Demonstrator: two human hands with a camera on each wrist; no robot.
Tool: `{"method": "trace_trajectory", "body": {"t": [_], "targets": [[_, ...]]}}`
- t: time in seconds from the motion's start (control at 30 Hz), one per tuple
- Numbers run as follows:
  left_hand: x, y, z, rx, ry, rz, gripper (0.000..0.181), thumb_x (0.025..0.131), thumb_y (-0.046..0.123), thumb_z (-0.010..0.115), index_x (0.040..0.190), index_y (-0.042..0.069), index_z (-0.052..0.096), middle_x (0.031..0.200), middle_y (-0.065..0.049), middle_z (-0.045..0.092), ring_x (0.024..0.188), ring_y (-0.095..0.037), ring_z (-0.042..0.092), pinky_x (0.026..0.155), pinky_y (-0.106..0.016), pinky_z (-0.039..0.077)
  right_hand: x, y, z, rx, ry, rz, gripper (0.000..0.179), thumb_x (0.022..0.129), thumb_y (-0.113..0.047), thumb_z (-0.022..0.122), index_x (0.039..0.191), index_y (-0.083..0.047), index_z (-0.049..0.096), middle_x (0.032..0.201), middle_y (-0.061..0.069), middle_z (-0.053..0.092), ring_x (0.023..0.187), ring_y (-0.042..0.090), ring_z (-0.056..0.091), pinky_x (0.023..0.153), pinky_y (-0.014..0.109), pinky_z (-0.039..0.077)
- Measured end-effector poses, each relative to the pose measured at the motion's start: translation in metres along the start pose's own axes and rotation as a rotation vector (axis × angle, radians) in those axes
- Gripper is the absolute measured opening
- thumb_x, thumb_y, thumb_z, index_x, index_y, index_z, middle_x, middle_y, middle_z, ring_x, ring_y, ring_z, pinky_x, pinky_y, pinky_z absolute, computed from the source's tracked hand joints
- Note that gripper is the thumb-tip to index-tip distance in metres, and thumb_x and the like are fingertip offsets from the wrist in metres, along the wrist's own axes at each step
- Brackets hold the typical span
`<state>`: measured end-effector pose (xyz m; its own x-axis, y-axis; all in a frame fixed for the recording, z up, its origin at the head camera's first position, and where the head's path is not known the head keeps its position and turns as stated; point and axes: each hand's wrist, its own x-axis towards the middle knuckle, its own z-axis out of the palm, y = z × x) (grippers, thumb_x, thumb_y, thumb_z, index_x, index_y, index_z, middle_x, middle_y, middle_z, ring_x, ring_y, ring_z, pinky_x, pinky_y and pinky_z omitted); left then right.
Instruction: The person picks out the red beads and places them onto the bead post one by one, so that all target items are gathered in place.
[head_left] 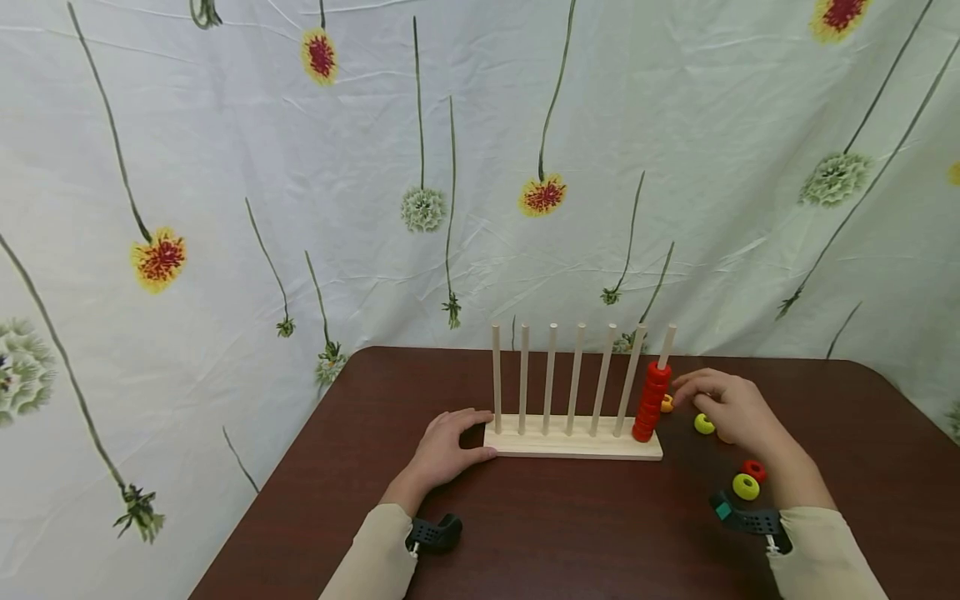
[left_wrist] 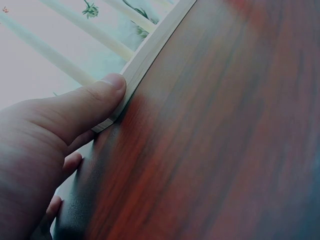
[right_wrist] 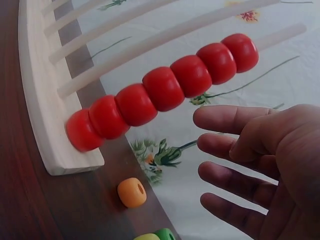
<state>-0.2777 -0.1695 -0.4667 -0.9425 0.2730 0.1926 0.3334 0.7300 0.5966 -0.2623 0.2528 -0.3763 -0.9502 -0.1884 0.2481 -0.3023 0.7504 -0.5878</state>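
A pale wooden bead-stacking rack (head_left: 573,448) with a row of several upright pegs stands on the table. Several red beads (head_left: 652,400) fill most of its rightmost peg, whose tip shows bare above them. At the rack's left end my left hand (head_left: 442,450) holds the base, thumb (left_wrist: 107,95) on the front edge and fingers around the far side. My right hand (head_left: 727,404) hovers just right of the red stack, apart from it. In the right wrist view its fingers (right_wrist: 235,187) are spread and loosely bent, with nothing between them.
Loose beads lie right of the rack: an orange bead (right_wrist: 132,192), a yellow bead (head_left: 703,424), a red bead (head_left: 753,471) and another yellow bead (head_left: 746,487). A green bead (right_wrist: 165,234) shows in the right wrist view. A flowered cloth (head_left: 480,167) hangs behind the dark table (head_left: 570,525).
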Motion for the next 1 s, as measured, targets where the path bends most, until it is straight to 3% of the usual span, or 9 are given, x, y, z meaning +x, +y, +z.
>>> {"method": "trace_trajectory", "body": {"t": [0.23,0.43,0.77,1.0], "targets": [[-0.001,0.001,-0.001,-0.007,-0.002,0.002,0.056,0.085,0.042,0.079,0.135,0.022,0.064,0.142,-0.003,0.061,0.141,-0.030,0.046,0.121,-0.056,0.025,-0.001,0.013,0.002,-0.005,-0.024,0.012,0.024,0.098,-0.001,0.053,0.097,-0.009,0.076,0.126,0.020,0.066,0.108,0.036,0.062,0.084,0.039,0.055],[-0.001,0.001,0.000,-0.007,-0.005,0.004,0.056,0.085,0.040,0.079,0.135,0.021,0.064,0.142,-0.004,0.061,0.141,-0.030,0.046,0.121,-0.056,0.025,-0.003,0.021,0.004,-0.032,-0.087,0.068,0.018,0.097,-0.009,0.061,0.111,-0.009,0.071,0.123,0.022,0.066,0.104,0.039,0.064,0.079,0.050,0.058],[0.000,0.000,0.000,0.001,-0.003,-0.002,0.055,0.085,0.041,0.079,0.135,0.023,0.064,0.142,-0.003,0.061,0.141,-0.029,0.046,0.121,-0.055,0.026,-0.002,0.030,0.010,-0.012,-0.152,0.087,0.032,0.093,-0.016,0.069,0.123,-0.005,0.066,0.121,0.022,0.066,0.097,0.031,0.067,0.074,0.042,0.058],[0.000,0.000,-0.001,-0.002,-0.002,-0.004,0.055,0.085,0.041,0.079,0.135,0.023,0.064,0.142,-0.004,0.061,0.141,-0.029,0.046,0.121,-0.056,0.026,-0.002,0.037,0.011,-0.029,-0.185,0.072,0.033,0.092,-0.018,0.072,0.122,-0.005,0.066,0.120,0.023,0.066,0.095,0.030,0.065,0.076,0.047,0.059]]}}
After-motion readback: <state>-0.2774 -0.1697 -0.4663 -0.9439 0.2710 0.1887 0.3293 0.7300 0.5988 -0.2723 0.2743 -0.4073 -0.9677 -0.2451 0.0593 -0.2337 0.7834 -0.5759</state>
